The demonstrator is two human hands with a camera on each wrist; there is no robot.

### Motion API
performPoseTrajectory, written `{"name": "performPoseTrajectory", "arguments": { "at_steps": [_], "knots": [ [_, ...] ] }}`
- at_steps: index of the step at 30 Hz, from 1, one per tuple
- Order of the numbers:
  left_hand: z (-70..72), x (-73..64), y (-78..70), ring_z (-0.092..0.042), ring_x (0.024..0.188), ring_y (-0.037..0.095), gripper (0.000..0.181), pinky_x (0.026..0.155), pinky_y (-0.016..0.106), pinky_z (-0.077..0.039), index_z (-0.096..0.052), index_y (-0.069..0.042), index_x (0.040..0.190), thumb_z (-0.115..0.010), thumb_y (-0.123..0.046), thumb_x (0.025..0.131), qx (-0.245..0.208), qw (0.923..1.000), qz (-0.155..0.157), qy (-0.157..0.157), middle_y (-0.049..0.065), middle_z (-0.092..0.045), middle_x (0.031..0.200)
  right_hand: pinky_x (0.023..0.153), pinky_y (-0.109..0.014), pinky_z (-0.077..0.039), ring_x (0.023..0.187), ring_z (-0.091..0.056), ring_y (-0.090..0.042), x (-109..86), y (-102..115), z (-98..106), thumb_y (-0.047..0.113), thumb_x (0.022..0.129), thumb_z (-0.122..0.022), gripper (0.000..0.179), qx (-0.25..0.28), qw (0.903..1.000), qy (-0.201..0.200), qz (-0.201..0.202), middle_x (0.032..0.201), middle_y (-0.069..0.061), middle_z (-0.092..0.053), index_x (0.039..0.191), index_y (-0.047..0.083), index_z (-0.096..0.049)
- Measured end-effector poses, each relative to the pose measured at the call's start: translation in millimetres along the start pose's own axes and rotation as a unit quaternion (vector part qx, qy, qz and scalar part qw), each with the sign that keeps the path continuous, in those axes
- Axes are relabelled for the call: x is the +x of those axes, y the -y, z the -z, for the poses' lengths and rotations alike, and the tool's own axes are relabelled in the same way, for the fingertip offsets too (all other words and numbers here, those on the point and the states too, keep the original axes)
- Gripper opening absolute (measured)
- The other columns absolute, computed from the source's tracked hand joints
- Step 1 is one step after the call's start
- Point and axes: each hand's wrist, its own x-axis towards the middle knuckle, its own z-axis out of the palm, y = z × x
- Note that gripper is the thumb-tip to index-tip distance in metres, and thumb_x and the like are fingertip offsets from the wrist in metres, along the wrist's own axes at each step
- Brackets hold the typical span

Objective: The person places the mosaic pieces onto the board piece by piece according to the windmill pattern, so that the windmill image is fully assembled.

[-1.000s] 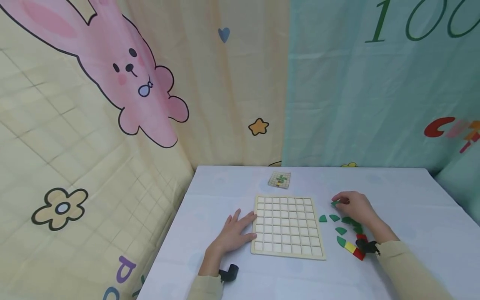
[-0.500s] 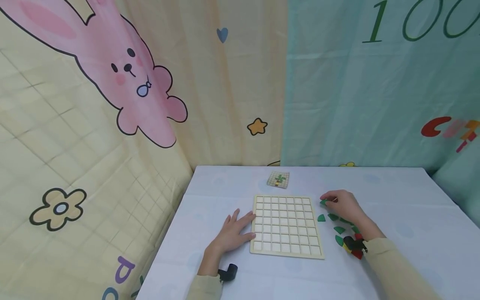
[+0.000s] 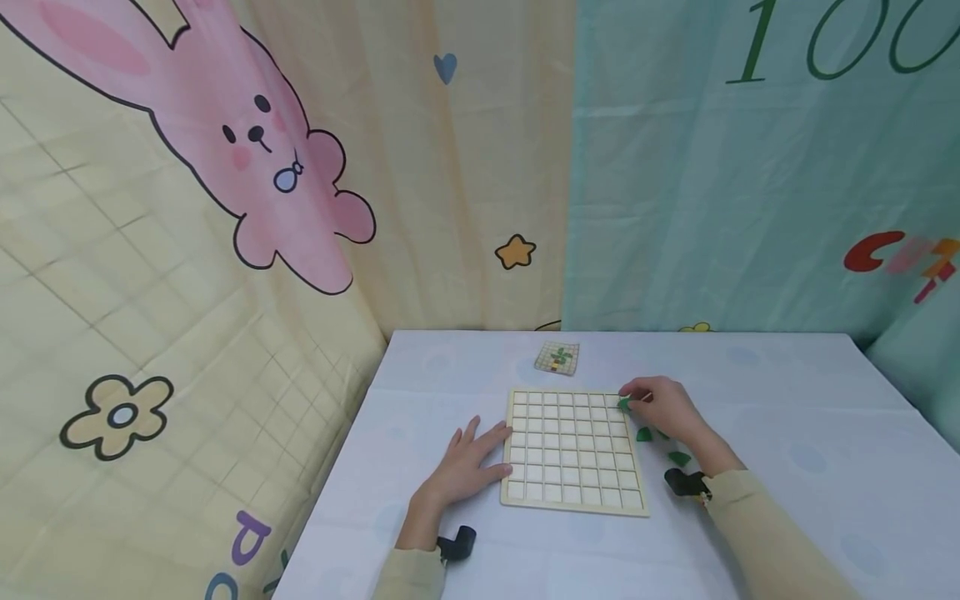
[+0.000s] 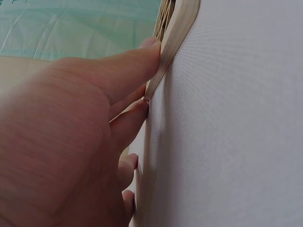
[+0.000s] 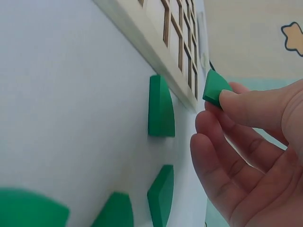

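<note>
My right hand (image 3: 667, 410) pinches a green quarter-round block (image 5: 216, 88) between thumb and fingertips, at the upper right corner of a pale grid board (image 3: 573, 509). In the right wrist view the block is held up off the table, its point upward. My left hand (image 3: 467, 465) lies with fingers spread against the board's left side; the thumb (image 4: 135, 66) and a fingertip touch the wooden edge in the left wrist view. All the board's visible cells are bare white.
Several loose green blocks (image 5: 161, 108) lie right of the board, partly hidden by the right arm. A small pattern card (image 3: 557, 358) lies behind the board. Curtains printed with a pink rabbit (image 3: 292, 167) hang behind the table (image 3: 810, 400).
My right hand has moved left with the green block, from above the loose blocks to the board's upper right corner. Its forearm now covers the red and yellow blocks. The left hand stays put.
</note>
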Motion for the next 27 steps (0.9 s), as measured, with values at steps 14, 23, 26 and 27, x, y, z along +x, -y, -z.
{"name": "performPoseTrajectory", "arguments": {
  "at_steps": [14, 23, 26, 27],
  "knots": [
    [1.1, 0.1, -1.0, -0.005, 0.154, 0.029, 0.062, 0.122, 0.054, -0.002, -0.044, -0.029, 0.154, -0.062, -0.048, 0.097, -0.003, 1.0, 0.001, 0.0, -0.012, -0.034, 0.16, 0.079, -0.044, -0.056, 0.095, -0.066, -0.027, 8.8, 17, -11, 0.006, 0.093, -0.07, 0.012, 0.017, 0.9998, 0.011, 0.002, 0.1, -0.007, -0.072, 0.104, 0.008, -0.075],
    [1.2, -0.2, -0.2, -0.005, 0.154, 0.03, 0.063, 0.122, 0.054, -0.002, -0.045, -0.03, 0.153, -0.063, -0.048, 0.096, -0.008, 1.0, 0.003, -0.002, -0.012, -0.034, 0.16, 0.074, -0.041, -0.054, 0.088, -0.063, -0.021, 16.9, 24, -19, 0.007, 0.094, -0.069, 0.011, 0.018, 0.9996, 0.018, 0.01, 0.096, -0.002, -0.071, 0.103, 0.011, -0.076],
    [0.7, -0.4, -0.2, -0.005, 0.154, 0.03, 0.063, 0.122, 0.054, -0.002, -0.045, -0.03, 0.153, -0.063, -0.048, 0.096, -0.009, 1.0, 0.003, -0.002, -0.012, -0.034, 0.16, 0.075, -0.042, -0.054, 0.088, -0.063, -0.021, 18.5, 30, -22, 0.006, 0.095, -0.069, 0.011, 0.026, 0.9993, 0.023, 0.013, 0.096, -0.002, -0.07, 0.102, 0.01, -0.076],
    [0.8, -0.5, -0.5, -0.005, 0.154, 0.03, 0.063, 0.122, 0.054, -0.002, -0.045, -0.03, 0.153, -0.063, -0.048, 0.096, -0.01, 0.9999, 0.003, -0.002, -0.011, -0.035, 0.16, 0.075, -0.042, -0.054, 0.088, -0.063, -0.021, 18.8, 32, -23, 0.006, 0.095, -0.068, 0.011, 0.027, 0.9992, 0.025, 0.016, 0.096, -0.002, -0.07, 0.102, 0.01, -0.076]
  ]
}}
